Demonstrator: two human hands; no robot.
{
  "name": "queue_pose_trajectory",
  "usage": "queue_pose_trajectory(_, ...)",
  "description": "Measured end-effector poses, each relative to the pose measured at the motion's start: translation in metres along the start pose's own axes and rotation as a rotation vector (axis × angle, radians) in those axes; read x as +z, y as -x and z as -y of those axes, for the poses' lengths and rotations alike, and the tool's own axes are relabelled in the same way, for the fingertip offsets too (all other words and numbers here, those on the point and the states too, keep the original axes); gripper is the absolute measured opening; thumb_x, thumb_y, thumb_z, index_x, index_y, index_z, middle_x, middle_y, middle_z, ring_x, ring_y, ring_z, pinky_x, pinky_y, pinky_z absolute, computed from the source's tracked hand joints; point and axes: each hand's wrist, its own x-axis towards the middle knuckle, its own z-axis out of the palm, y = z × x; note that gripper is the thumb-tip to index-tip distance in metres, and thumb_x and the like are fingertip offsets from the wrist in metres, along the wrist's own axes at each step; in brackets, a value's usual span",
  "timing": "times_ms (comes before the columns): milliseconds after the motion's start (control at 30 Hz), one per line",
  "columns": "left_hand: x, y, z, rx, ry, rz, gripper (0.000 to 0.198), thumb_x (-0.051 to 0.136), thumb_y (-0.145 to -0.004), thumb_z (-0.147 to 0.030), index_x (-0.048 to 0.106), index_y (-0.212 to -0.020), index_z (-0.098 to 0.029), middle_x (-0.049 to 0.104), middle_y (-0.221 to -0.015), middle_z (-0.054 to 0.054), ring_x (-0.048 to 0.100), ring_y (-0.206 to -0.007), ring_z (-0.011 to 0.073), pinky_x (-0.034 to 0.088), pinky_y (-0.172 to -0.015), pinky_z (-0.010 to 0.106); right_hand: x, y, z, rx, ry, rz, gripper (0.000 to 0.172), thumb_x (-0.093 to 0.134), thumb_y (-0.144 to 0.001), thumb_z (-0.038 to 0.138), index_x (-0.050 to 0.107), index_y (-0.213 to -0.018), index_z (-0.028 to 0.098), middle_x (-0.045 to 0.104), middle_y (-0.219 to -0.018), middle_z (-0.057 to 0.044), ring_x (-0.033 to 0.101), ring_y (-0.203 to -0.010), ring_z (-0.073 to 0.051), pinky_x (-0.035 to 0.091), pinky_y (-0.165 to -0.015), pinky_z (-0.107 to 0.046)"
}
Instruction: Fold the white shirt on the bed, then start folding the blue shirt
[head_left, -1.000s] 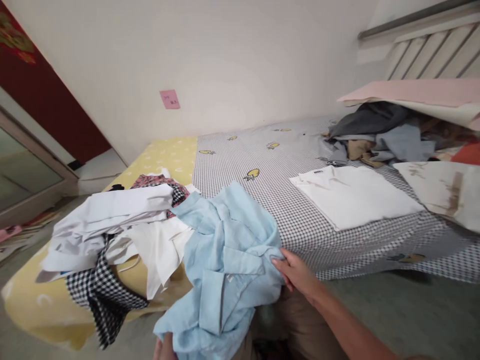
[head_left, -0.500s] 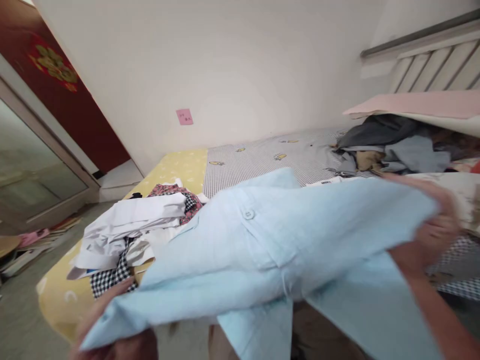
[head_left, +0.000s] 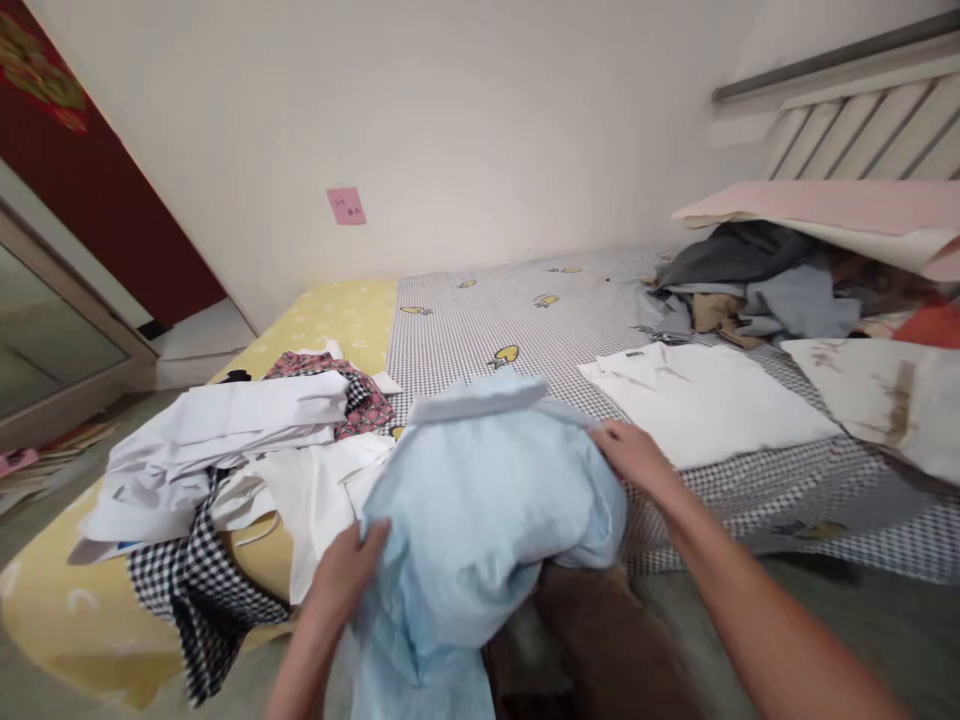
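A light blue shirt [head_left: 487, 480] hangs bunched over the front edge of the bed, its collar toward the wall. My left hand [head_left: 352, 565] pinches its left side. At the shirt's upper right, my right hand [head_left: 630, 455] grips the cloth with bent fingers. A flat white shirt [head_left: 720, 400] lies on the checked bedsheet just beyond my right hand. To the left of the blue shirt is a pile of white clothes [head_left: 247, 415], with a black-and-white checked cloth [head_left: 202, 590] drooping beneath it.
The bed has a grey checked sheet [head_left: 480, 310] and a yellow sheet [head_left: 337, 310]. Dark and grey clothes [head_left: 750, 270] are heaped at the right under a pink board [head_left: 825, 205]. A beige printed cloth [head_left: 892, 400] lies at the right edge. A wall [head_left: 525, 120] stands behind.
My hands have come closer together and the blue shirt, stretched sideways before, now hangs gathered with its collar away from me. The view has shifted, uncovering the flat white shirt.
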Motion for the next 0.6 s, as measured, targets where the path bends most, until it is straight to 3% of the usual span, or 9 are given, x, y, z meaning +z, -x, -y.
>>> queue_pose_trajectory(67,0.021,-0.004,0.009,-0.02,-0.013,0.102,0.042,0.049,-0.077,-0.058,0.066,-0.085,-0.02,0.077,-0.089,0.015,0.071,-0.091,0.0347,0.054,-0.086,0.045,0.03,-0.006,-0.006,0.065,0.146,0.087,0.036,0.065,-0.081,0.039,0.05,-0.052,0.023,0.051,-0.05,0.002,0.04,-0.053,-0.014,0.023,-0.055,-0.029)
queue_pose_trajectory(200,0.055,0.01,0.052,-0.04,0.156,0.025,0.053,0.051,-0.075,-0.062,0.066,-0.102,-0.019,0.075,-0.113,0.018,0.068,-0.111,0.0357,0.051,-0.099,0.049,0.055,0.001,-0.023,0.155,0.386,0.054,0.029,0.054,-0.092,0.045,0.065,-0.074,0.024,0.058,-0.06,-0.001,0.041,-0.054,-0.016,0.019,-0.056,-0.029)
queue_pose_trajectory(333,0.077,0.026,0.092,-0.065,0.321,-0.03,0.054,0.059,-0.065,-0.069,0.067,-0.089,-0.021,0.076,-0.096,0.015,0.07,-0.095,0.0346,0.055,-0.091,0.052,0.052,0.008,-0.037,0.122,0.427,0.106,0.035,0.049,-0.092,0.052,0.069,-0.088,0.024,0.064,-0.067,-0.002,0.049,-0.058,-0.018,0.022,-0.056,-0.028)
queue_pose_trajectory(400,0.08,0.032,0.101,-0.088,0.369,-0.05,0.057,0.061,-0.061,-0.073,0.067,-0.083,-0.02,0.074,-0.087,0.013,0.07,-0.083,0.0323,0.057,-0.085,0.053,0.049,0.009,-0.042,0.109,0.384,0.13,0.038,0.046,-0.09,0.055,0.069,-0.089,0.024,0.064,-0.068,-0.003,0.053,-0.06,-0.02,0.027,-0.057,-0.028)
queue_pose_trajectory(467,0.078,0.037,0.103,-0.11,0.387,-0.075,0.059,0.062,-0.061,-0.075,0.068,-0.082,-0.02,0.073,-0.087,0.013,0.069,-0.084,0.0313,0.056,-0.086,0.051,0.048,0.009,-0.046,0.095,0.334,0.138,0.044,0.044,-0.087,0.059,0.069,-0.09,0.023,0.065,-0.068,-0.004,0.057,-0.062,-0.023,0.031,-0.058,-0.03)
queue_pose_trajectory(600,0.059,0.045,0.086,-0.181,0.499,-0.11,0.053,0.056,-0.077,-0.069,0.07,-0.089,-0.02,0.074,-0.095,0.01,0.067,-0.095,0.026,0.054,-0.09,0.041,0.051,0.017,-0.049,0.067,0.276,0.143,0.051,0.039,-0.086,0.063,0.07,-0.097,0.023,0.068,-0.073,-0.01,0.062,-0.066,-0.031,0.036,-0.058,-0.037)
